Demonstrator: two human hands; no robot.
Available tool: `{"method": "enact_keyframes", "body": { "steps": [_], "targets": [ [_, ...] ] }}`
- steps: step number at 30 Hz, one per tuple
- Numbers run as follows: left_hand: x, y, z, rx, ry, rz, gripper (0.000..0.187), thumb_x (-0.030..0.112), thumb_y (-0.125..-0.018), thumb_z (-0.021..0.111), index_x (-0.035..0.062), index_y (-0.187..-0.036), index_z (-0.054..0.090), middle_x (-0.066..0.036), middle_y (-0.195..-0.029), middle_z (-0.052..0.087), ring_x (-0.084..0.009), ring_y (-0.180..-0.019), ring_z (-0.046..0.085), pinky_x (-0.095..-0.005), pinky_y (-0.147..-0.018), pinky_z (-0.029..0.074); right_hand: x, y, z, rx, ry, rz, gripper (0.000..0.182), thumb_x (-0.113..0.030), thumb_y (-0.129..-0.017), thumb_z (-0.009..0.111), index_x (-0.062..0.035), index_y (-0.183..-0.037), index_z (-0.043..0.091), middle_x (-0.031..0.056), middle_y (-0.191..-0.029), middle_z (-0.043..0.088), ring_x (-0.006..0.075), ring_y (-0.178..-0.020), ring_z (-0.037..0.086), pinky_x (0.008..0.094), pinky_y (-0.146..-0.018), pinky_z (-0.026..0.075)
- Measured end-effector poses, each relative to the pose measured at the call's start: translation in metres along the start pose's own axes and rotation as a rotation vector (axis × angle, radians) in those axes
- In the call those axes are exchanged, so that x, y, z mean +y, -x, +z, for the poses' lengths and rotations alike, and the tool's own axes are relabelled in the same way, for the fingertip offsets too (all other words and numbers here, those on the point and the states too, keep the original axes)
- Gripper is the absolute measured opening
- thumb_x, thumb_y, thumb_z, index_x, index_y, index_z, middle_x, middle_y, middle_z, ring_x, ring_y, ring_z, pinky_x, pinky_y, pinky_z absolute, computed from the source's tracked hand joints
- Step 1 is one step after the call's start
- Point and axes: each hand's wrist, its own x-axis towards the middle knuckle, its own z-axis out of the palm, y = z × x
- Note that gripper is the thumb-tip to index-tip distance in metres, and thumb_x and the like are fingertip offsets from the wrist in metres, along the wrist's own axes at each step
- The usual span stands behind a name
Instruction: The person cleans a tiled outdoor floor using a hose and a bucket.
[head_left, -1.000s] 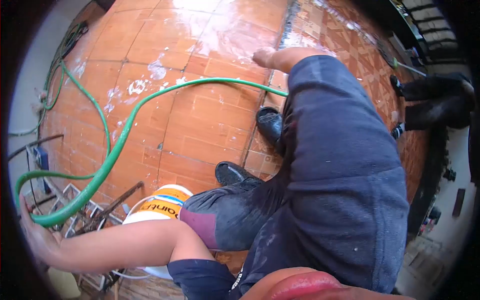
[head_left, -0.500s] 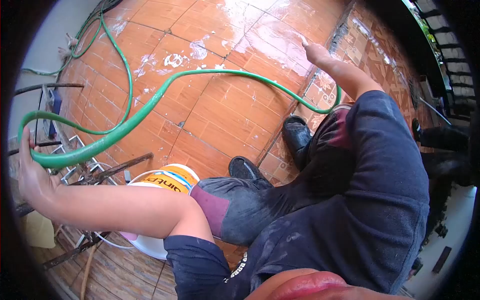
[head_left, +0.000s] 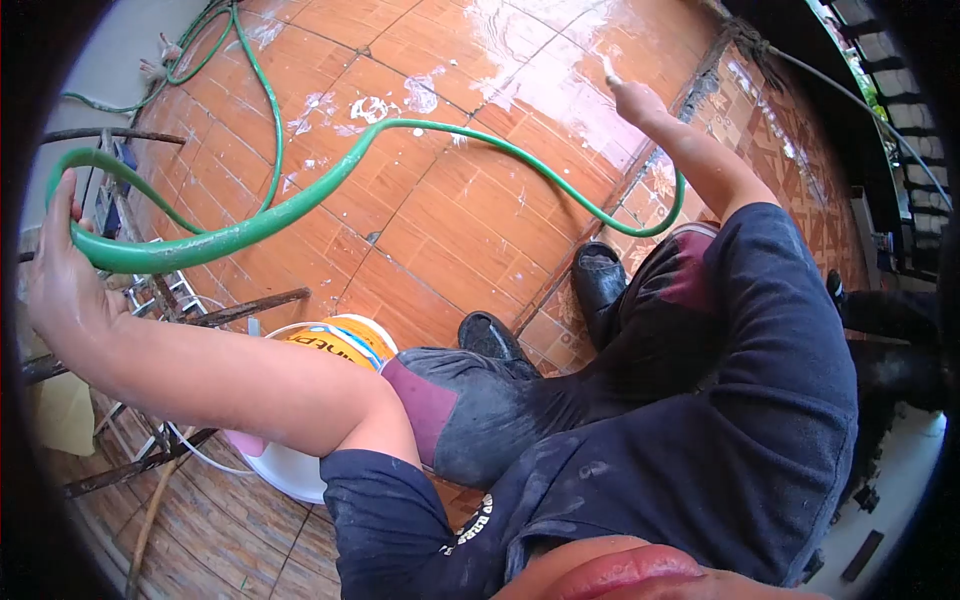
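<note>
My left hand (head_left: 78,275) grasps the green hose (head_left: 250,228), which passes between thumb and fingers and bends into a loop there. Below my left forearm stand a metal frame (head_left: 165,290) and a white bucket (head_left: 290,470) with an orange label. The bucket is beside my left knee. My black shoes (head_left: 490,338) rest on the tiled floor (head_left: 440,240). From the left hand, the hose extends over the floor, curves near the shoes and passes out of sight behind my right forearm. My right hand (head_left: 637,102) is extended over the wet, white-streaked tiles; its grip cannot be determined. Another person's dark-clothed legs (head_left: 890,315) are at the right edge.
</note>
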Motion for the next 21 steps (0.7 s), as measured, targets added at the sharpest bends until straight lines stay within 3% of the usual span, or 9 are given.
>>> {"method": "enact_keyframes", "body": {
  "steps": [4, 5, 6, 8, 10, 13, 15, 17, 21],
  "targets": [
    [0.003, 0.002, 0.0, 0.01, 0.042, -0.036, 0.037, 0.025, -0.077, 0.076, -0.0059, -0.097, 0.071, -0.011, -0.092, 0.06, -0.0185, -0.083, 0.056, -0.0332, -0.072, 0.044, -0.053, 0.023, -0.026, -0.04, -0.028, -0.343, 0.032, -0.021, -0.097, 0.043, -0.0154, -0.128, 0.052, 0.022, -0.091, 0.066, 0.0385, -0.082, 0.066, 0.0499, -0.068, 0.051],
    [-0.006, -0.011, -0.007, -0.104, 0.066, -0.123, 0.052, 0.045, -0.074, 0.077, 0.004, -0.104, 0.065, -0.007, -0.099, 0.051, -0.0179, -0.091, 0.047, -0.0379, -0.085, 0.038, -0.071, 0.03, -0.03, -0.046, -0.024, -0.376, 0.032, -0.022, -0.097, 0.044, -0.0171, -0.128, 0.053, 0.0211, -0.084, 0.066, 0.0394, -0.073, 0.065, 0.0502, -0.063, 0.051],
    [-0.007, -0.01, -0.008, -0.093, 0.054, -0.126, 0.052, 0.045, -0.074, 0.077, 0.004, -0.104, 0.065, -0.007, -0.099, 0.051, -0.0179, -0.091, 0.047, -0.0379, -0.085, 0.038, -0.086, 0.03, -0.026, 0.006, -0.068, -0.441, 0.032, -0.021, -0.097, 0.043, -0.0187, -0.128, 0.053, 0.0206, -0.079, 0.066, 0.0388, -0.068, 0.064, 0.0505, -0.059, 0.05],
    [-0.005, -0.005, -0.005, -0.072, 0.068, -0.04, 0.049, 0.039, -0.075, 0.077, 0.0008, -0.103, 0.066, -0.008, -0.099, 0.051, -0.0175, -0.091, 0.048, -0.0348, -0.084, 0.039, -0.115, 0.038, -0.038, -0.075, -0.018, -0.459, 0.034, -0.024, -0.098, 0.042, -0.0261, -0.131, 0.052, 0.0207, -0.081, 0.065, 0.0376, -0.072, 0.064, 0.0503, -0.061, 0.049],
    [0.008, 0.007, -0.001, -0.024, 0.013, -0.107, 0.045, 0.038, -0.075, 0.078, 0.0007, -0.099, 0.067, -0.008, -0.097, 0.053, -0.0169, -0.091, 0.048, -0.0337, -0.083, 0.04, -0.144, 0.047, -0.05, -0.087, -0.031, -0.496, 0.036, -0.021, -0.097, 0.042, -0.0256, -0.131, 0.052, 0.0208, -0.081, 0.065, 0.0375, -0.072, 0.065, 0.0502, -0.061, 0.049],
    [0.018, 0.022, 0.004, 0.015, 0.021, -0.029, 0.043, 0.035, -0.075, 0.078, -0.0005, -0.095, 0.067, -0.008, -0.093, 0.054, -0.0173, -0.089, 0.049, -0.0332, -0.082, 0.04, -0.157, 0.042, -0.047, -0.071, -0.054, -0.496, 0.04, -0.014, -0.094, 0.042, -0.024, -0.131, 0.052, 0.0211, -0.081, 0.065, 0.0375, -0.072, 0.065, 0.0499, -0.061, 0.05],
    [0.021, 0.022, 0.004, 0.058, 0.043, -0.006, 0.031, 0.02, -0.074, 0.079, -0.0064, -0.089, 0.071, -0.008, -0.083, 0.06, -0.0174, -0.079, 0.055, -0.0359, -0.071, 0.042, -0.157, 0.034, -0.043, -0.051, -0.069, -0.469, 0.042, -0.011, -0.093, 0.042, -0.023, -0.132, 0.052, 0.0213, -0.081, 0.065, 0.0377, -0.072, 0.065, 0.0498, -0.061, 0.05],
    [0.018, 0.018, 0.002, 0.051, 0.064, -0.008, 0.031, 0.02, -0.074, 0.079, -0.0066, -0.087, 0.071, -0.008, -0.082, 0.06, -0.0173, -0.078, 0.055, -0.035, -0.069, 0.043, -0.147, 0.028, -0.045, 0.062, -0.064, -0.364, 0.038, -0.017, -0.097, 0.04, -0.0217, -0.133, 0.05, 0.0233, -0.079, 0.065, 0.0397, -0.068, 0.065, 0.0509, -0.059, 0.051],
    [0.015, 0.018, -0.001, 0.081, 0.074, -0.002, 0.031, 0.021, -0.074, 0.079, -0.0075, -0.08, 0.069, -0.008, -0.079, 0.059, -0.0165, -0.072, 0.054, -0.0312, -0.065, 0.042, -0.136, 0.021, -0.053, 0.047, -0.063, -0.378, 0.036, -0.018, -0.098, 0.041, -0.0203, -0.133, 0.051, 0.0227, -0.078, 0.065, 0.0389, -0.068, 0.065, 0.0503, -0.059, 0.051]
  ]
}}
